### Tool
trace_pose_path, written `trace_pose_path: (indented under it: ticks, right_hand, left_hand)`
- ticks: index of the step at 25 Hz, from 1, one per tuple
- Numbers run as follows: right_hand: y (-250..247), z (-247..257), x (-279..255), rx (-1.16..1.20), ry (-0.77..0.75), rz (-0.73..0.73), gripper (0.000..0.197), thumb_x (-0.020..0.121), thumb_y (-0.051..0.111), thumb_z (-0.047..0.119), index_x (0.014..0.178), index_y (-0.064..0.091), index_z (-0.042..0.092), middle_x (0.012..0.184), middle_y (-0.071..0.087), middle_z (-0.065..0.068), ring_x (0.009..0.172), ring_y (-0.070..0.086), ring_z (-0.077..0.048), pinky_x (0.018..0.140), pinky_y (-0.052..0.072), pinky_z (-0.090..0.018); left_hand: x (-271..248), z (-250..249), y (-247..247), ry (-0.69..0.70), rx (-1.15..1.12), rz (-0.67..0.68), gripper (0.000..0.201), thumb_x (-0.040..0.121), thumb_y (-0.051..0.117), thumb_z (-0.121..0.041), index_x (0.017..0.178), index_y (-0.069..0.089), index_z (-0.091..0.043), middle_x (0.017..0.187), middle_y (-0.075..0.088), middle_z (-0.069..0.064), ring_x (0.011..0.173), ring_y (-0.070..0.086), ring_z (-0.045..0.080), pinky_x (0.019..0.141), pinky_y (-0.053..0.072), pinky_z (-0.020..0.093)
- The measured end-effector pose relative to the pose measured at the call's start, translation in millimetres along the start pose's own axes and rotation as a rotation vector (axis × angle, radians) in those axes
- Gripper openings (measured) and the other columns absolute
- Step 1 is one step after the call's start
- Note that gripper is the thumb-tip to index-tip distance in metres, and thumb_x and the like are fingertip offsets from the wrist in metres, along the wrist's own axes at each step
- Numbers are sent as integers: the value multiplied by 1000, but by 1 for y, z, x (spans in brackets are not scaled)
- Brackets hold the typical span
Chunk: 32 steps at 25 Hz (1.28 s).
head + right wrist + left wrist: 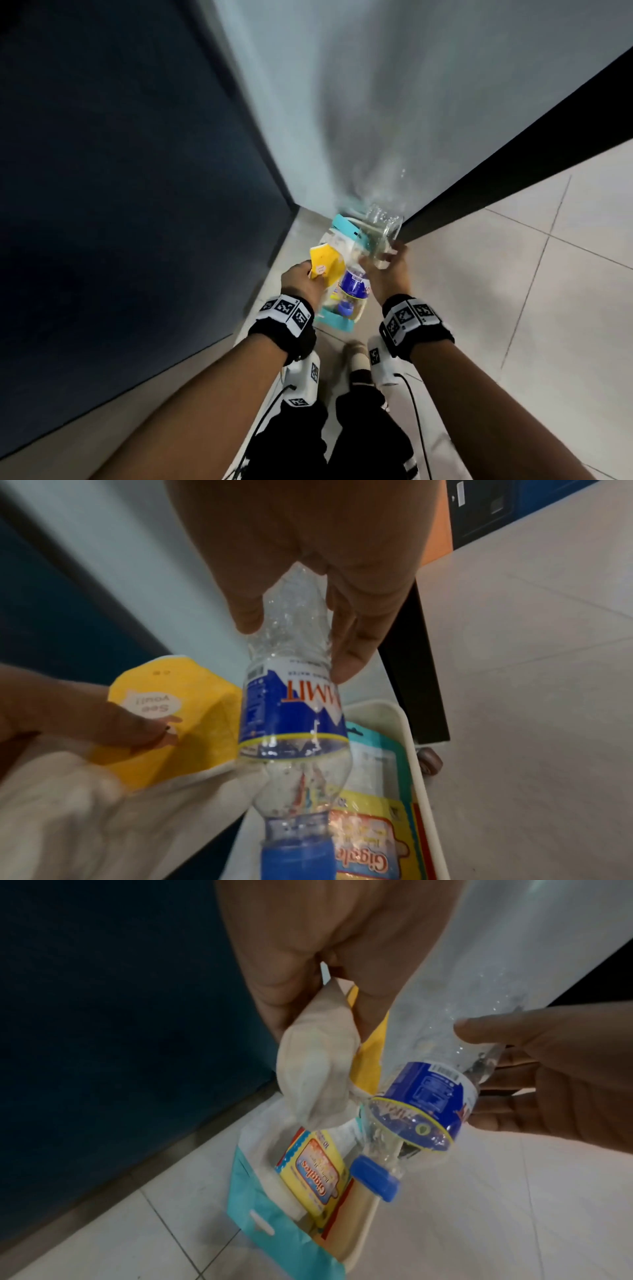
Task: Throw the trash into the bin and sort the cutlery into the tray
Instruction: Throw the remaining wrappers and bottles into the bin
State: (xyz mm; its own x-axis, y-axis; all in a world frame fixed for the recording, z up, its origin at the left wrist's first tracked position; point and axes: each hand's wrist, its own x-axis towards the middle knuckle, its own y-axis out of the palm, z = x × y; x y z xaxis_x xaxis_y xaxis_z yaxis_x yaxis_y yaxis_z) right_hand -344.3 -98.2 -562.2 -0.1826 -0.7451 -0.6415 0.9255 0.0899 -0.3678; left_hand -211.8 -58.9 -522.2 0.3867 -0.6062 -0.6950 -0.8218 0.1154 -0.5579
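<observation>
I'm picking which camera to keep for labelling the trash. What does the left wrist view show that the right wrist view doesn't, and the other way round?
Only the left wrist view shows the teal packet's outer side with its hang slot.

Only the right wrist view shows the "See you!!" sticker on the yellow wrapper, and the bottle's front logo.

Both show the right hand holding the plastic bottle cap-down over the bin, the left hand holding wrapper and tissue, and the Giggles pack inside.

Under me is a floor of pale square tiles (513,274). A cream plastic bin (416,753) stands on it near the dark wall.
</observation>
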Motion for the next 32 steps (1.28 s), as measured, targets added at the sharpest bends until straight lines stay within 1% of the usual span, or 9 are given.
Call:
trace_pose_path:
  ticks: [4, 6, 10, 13, 15, 20, 24, 27, 32]
  right_hand:
    - [30, -48, 49, -174, 61, 6, 64, 76, 71, 21, 128, 36, 6, 117, 63, -20, 104, 62, -38, 89, 52, -48]
    - [37, -66, 65, -282, 78, 58, 68, 78, 69, 22, 134, 35, 4, 125, 58, -21, 112, 58, -37, 93, 49, -42]
    - [38, -76, 75, -386, 53, 55, 64, 83, 61, 15, 140, 34, 3, 139, 43, -19, 123, 49, -35, 103, 42, -39]
    - [26, -62, 64, -402, 39, -5, 61, 87, 54, 14, 142, 31, 4, 139, 43, -19, 125, 45, -34, 105, 38, -37]
    - [17, -44, 53, -417, 47, 29, 58, 88, 52, 14, 142, 32, 5, 138, 45, -20, 125, 46, -34, 105, 37, -36]
    - [-14, 26, 0, -412, -48, 115, 45, 86, 55, 10, 130, 50, 6, 129, 56, -16, 115, 55, -32, 97, 43, -31]
    - [-49, 117, -65, -502, -232, 203, 38, 86, 55, 11, 123, 56, 9, 124, 62, -12, 114, 57, -28, 94, 42, -26]
    - [-74, 190, -122, -580, -367, 288, 35, 87, 54, 15, 122, 56, 11, 123, 61, -10, 113, 57, -25, 92, 41, -25]
    - [-99, 285, -218, -751, -669, 410, 35, 87, 55, 16, 121, 58, 8, 118, 65, -16, 111, 58, -28, 91, 42, -26]
  left_hand:
    - [60, 24, 53, 15, 83, 41, 26, 87, 57, -19, 106, 69, -7, 107, 70, 17, 100, 63, 30, 85, 44, 28]
    - [80, 33, 75, 15, 72, 44, 28, 87, 57, -18, 113, 66, -12, 112, 70, 12, 98, 62, 26, 86, 45, 26]
    - [90, 38, 90, 40, 133, 45, 48, 87, 57, -16, 133, 49, -23, 122, 65, 9, 112, 60, 28, 92, 45, 27]
    - [76, 31, 78, 75, 117, -10, 60, 83, 62, -11, 139, 42, -19, 137, 53, 6, 126, 51, 25, 108, 39, 29]
    - [62, 21, 61, 101, 162, -24, 56, 84, 62, -12, 137, 45, -13, 143, 46, 7, 132, 44, 24, 112, 34, 30]
    - [5, -28, -5, 29, -25, -9, 33, 87, 57, -13, 119, 62, -11, 131, 58, 10, 118, 56, 27, 104, 43, 31]
    - [-71, -89, -75, 67, -169, -11, 31, 88, 56, -12, 118, 63, -10, 123, 65, 6, 112, 59, 20, 93, 41, 18]
    - [-137, -131, -139, 128, -312, -36, 28, 87, 57, -9, 114, 65, -7, 101, 65, 8, 90, 58, 15, 75, 46, 11]
    - [-252, -159, -244, 231, -473, -166, 25, 87, 58, -11, 111, 64, -8, 76, 56, -6, 70, 52, 8, 64, 43, 18]
